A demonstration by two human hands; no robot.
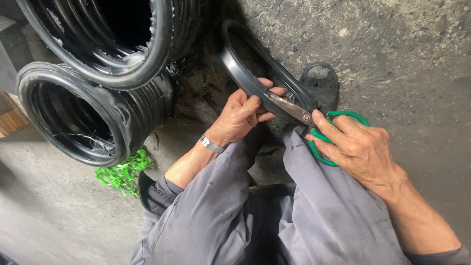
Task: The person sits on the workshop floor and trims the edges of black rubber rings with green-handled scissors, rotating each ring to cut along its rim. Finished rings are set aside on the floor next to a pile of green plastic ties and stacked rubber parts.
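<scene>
My left hand (240, 118) grips a black rubber ring (234, 66), an oval loop that stands up from my knees toward the concrete floor. My right hand (358, 147) holds scissors with green handles (300, 112); their metal blades lie against the ring's edge just beside my left thumb and fingers. A silver bracelet sits on my left wrist. My grey trouser legs fill the lower middle of the view.
Two stacks of black rubber tyres (93, 113) lie on their sides at the upper left. A tangle of green plastic strapping (122, 172) lies below them. My dark shoe (321, 81) rests on the grey concrete floor (417, 59) behind the ring.
</scene>
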